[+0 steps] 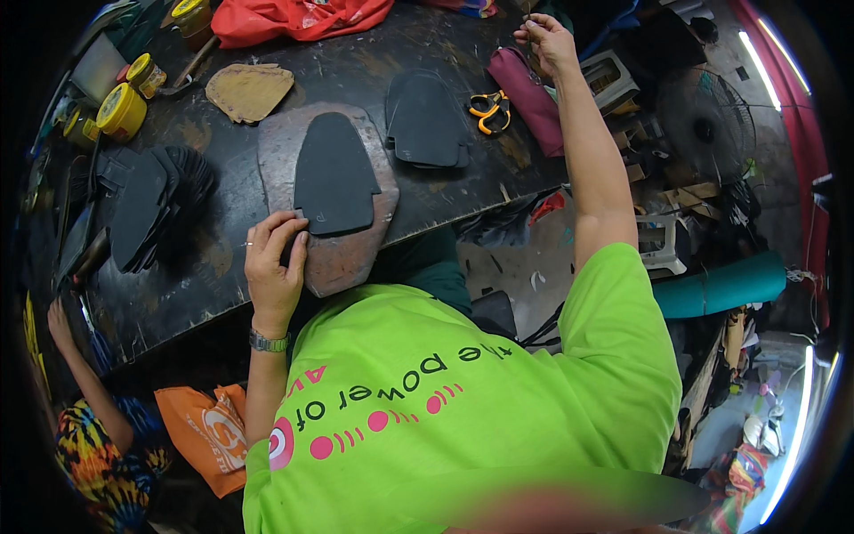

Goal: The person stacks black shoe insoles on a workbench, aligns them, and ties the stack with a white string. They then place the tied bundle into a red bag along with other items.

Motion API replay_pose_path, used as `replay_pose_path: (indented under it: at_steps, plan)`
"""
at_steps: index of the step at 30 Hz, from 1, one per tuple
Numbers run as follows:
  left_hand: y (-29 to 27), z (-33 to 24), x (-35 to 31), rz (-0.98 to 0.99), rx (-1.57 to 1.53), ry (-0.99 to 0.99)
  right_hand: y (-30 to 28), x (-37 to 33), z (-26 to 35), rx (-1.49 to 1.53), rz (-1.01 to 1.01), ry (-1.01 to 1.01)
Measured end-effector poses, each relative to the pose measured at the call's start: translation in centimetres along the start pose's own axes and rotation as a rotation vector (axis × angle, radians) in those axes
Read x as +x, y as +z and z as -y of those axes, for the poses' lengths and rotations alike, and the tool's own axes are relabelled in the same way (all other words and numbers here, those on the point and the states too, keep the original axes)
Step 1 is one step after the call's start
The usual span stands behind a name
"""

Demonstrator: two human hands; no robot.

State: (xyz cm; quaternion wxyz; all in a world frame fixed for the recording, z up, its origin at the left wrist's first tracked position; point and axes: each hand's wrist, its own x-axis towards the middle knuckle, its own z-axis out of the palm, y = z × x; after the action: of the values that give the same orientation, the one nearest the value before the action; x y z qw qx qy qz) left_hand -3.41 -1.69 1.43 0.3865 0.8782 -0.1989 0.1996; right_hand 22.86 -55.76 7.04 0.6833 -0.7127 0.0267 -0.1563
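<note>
- The left hand (274, 260) is being pressed, fingers curled, on the lower left corner of a black shoe-upper piece (334, 174); the piece's edge is being pinched against a worn stone slab (342, 258).
- The black piece is lying flat on the slab, at about 11 o'clock from the picture centre, on the dark counter (445, 53).
- The right hand (544, 37) is being held out at 1 o'clock, fingers closed on something small and thin; what it is cannot be told.
- A maroon roll (527, 93) is lying just below the right hand, at the counter's right edge.
- Orange-handled scissors (487, 111) are resting just left of the roll, beside a stack of black cut pieces (425, 123).
- A tan leather piece (249, 89) is lying at 12 o'clock from the slab.
- A fanned stack of dark pieces (147, 209) is sitting at 9 o'clock from the slab.
- Yellow-lidded jars (120, 109) are standing at 10 o'clock, near the counter's far left corner.
- A red cloth bag (294, 18) is lying at the far edge.
- Another person's arm (76, 356), in a patterned sleeve, is being seen at 8 o'clock.
</note>
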Motion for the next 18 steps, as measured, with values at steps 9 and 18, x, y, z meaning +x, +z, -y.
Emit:
replay_pose_path:
  at_steps: [9, 18]
  plan:
    - [-0.1, -0.2, 0.1, -0.007, -0.022, -0.019, 2.6, -2.3, -0.6, -0.639, -0.084, -0.183]
    - [-0.1, -0.2, 0.1, -0.011, -0.027, -0.024, 2.7, -4.3, -0.7, -1.225, -0.115, -0.412]
